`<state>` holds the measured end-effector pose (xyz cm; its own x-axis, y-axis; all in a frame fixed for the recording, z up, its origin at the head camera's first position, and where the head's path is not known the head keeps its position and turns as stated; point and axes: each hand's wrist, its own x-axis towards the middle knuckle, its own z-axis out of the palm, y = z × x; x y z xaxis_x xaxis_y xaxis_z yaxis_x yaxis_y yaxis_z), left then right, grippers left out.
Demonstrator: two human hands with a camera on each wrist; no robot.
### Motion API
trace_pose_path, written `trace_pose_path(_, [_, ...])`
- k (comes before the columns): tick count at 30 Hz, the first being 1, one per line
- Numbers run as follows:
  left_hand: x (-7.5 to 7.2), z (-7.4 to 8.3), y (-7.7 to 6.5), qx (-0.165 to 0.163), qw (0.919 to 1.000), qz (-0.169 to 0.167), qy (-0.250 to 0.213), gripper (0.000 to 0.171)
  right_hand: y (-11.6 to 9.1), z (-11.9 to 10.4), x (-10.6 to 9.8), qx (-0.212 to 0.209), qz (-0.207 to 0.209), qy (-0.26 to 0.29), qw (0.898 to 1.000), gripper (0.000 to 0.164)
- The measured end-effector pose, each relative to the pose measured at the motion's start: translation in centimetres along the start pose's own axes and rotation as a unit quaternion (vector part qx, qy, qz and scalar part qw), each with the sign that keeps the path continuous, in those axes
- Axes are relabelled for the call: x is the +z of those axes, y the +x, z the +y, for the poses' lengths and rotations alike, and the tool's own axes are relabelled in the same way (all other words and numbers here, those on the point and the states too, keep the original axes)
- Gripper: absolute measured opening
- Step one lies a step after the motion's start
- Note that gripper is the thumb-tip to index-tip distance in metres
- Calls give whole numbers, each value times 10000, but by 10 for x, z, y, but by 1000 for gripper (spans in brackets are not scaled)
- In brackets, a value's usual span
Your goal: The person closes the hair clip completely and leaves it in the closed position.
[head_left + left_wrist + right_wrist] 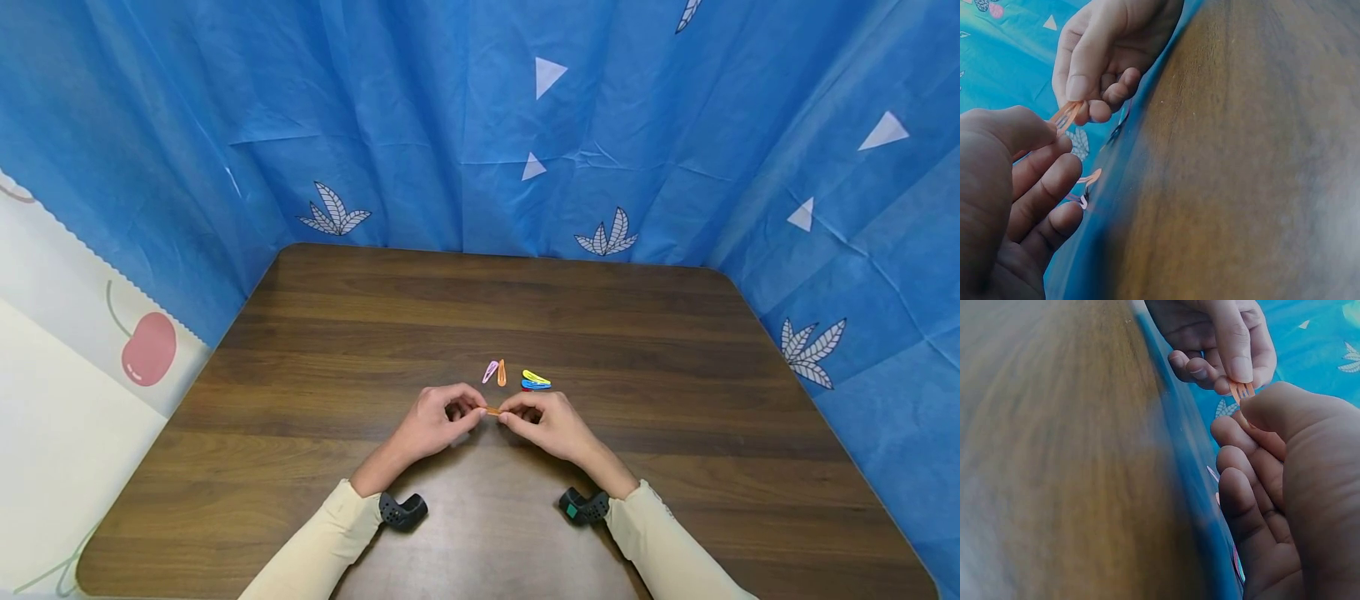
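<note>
Between my two hands is an orange snap hair clip (492, 411), pinched at one end by my left hand (442, 421) and at the other by my right hand (551, 427). Thumb and index finger of each hand grip it, and the fingertips cover both its ends. In the left wrist view the middle of the orange hair clip (1067, 115) shows between the thumbs. Just beyond the hands lie a pink hair clip (490, 372) and a second orange hair clip (502, 372), side by side.
Behind my right hand are a yellow hair clip (536, 378) and a blue hair clip (535, 386), with a bit of red under them. All lie on a brown wooden table (337, 333). A blue curtain (450, 125) hangs along its far edge.
</note>
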<state>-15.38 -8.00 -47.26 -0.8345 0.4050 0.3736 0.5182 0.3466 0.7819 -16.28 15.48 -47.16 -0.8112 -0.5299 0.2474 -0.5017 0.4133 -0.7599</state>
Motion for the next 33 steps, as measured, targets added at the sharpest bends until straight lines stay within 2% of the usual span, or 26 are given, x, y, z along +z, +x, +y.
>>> trace_pose_path(15, [-1,1,-1,96,9999,-74,95,3,1,3,2,-397,216,-103,9989,12])
trace_pose_path(19, [-1,0,0,123,9998,-58,145,4,1,2,1,-289,213,-78,9993,11])
trace_pose_path(28, [-1,-1,0,151,9997,-72,160,5,1,-3,1,227,114,323,9992,8])
trace_pose_path(33, [-1,0,0,135,9997,-124,171,6,1,-26,-5,269,9,378,9989,11])
